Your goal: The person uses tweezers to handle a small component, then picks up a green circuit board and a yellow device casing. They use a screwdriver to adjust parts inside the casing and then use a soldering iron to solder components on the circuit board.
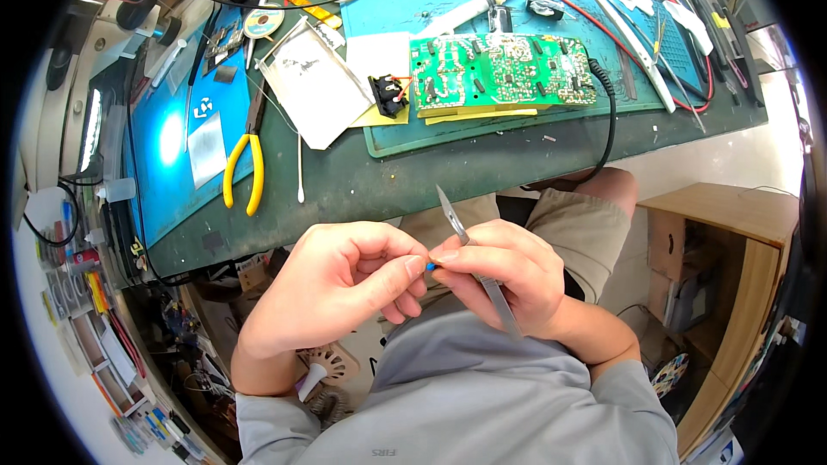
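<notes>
Just below the bench's front edge, my left hand (340, 293) pinches a tiny blue piece (431, 266) between thumb and forefinger, its other fingers curled. Facing it, my right hand (508, 280) grips a metal scalpel (457, 222), blade pointing up and away from me, and its thumb and forefinger also meet at the blue piece, which is mostly hidden by fingertips. Beyond both hands lies a green circuit board (504, 73) on a yellow pad, with a black part (389, 99) at its left end. Yellow-handled pliers (254, 181) rest to the left.
The dark bench (327, 215) holds blue mats (155, 181), a white tray (301, 86), a solder spool (263, 21), a cotton swab (301, 189), a syringe (469, 9), cables and several tools. A wooden cabinet (724, 207) stands at the right; shelving with small items (99, 327) is at the left.
</notes>
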Action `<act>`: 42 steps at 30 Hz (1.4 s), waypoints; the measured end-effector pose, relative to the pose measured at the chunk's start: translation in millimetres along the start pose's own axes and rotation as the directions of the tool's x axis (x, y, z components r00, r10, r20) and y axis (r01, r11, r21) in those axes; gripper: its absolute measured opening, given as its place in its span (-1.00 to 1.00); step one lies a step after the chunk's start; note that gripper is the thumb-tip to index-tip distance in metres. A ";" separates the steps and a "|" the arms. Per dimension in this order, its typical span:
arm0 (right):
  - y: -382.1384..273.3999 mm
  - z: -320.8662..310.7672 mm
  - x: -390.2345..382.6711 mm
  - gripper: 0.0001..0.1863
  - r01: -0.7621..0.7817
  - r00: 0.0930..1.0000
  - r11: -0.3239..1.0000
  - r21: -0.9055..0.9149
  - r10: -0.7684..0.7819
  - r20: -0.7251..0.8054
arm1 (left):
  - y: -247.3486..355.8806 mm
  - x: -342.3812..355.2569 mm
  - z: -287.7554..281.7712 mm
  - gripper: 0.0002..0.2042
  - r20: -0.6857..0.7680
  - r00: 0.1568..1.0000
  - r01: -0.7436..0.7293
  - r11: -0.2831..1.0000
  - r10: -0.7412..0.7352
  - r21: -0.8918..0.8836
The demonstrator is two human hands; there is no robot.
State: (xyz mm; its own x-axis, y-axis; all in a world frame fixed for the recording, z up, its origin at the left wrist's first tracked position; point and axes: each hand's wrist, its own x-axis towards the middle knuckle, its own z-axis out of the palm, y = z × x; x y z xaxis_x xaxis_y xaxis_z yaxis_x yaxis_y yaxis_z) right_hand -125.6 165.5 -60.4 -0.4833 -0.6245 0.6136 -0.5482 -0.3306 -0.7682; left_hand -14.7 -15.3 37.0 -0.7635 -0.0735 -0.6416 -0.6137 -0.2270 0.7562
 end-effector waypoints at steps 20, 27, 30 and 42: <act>-4.7 -3.6 0.5 -0.58 0.092 0.995 0.995 -0.044 -0.094 -0.032 | -8.2 -3.9 9.6 -0.87 -0.010 0.998 -0.060 0.984 0.059 -0.170; -1.8 -0.5 -2.4 -0.61 0.108 0.992 0.994 -0.014 -0.109 -0.068 | -8.3 -4.7 11.0 -0.88 -0.017 0.997 -0.077 0.983 0.076 -0.164; -0.6 -0.3 -1.4 -0.60 0.135 0.989 0.991 -0.019 -0.136 -0.054 | -8.7 -4.4 9.8 -0.88 -0.018 0.998 -0.063 0.991 0.061 -0.115; -5.0 -5.5 -1.8 -0.51 0.070 0.997 0.997 -0.029 -0.071 -0.010 | -10.4 -2.0 9.5 -0.85 0.002 0.997 -0.072 0.980 0.073 -0.184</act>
State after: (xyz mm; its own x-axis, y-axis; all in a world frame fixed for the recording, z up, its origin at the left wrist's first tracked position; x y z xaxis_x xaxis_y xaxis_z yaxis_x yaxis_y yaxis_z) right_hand -125.8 172.2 -56.6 -0.4503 -0.5922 0.6682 -0.6005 -0.3530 -0.7175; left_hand -8.7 -3.6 31.6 -0.8068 -0.0882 -0.5841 -0.5096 -0.3962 0.7637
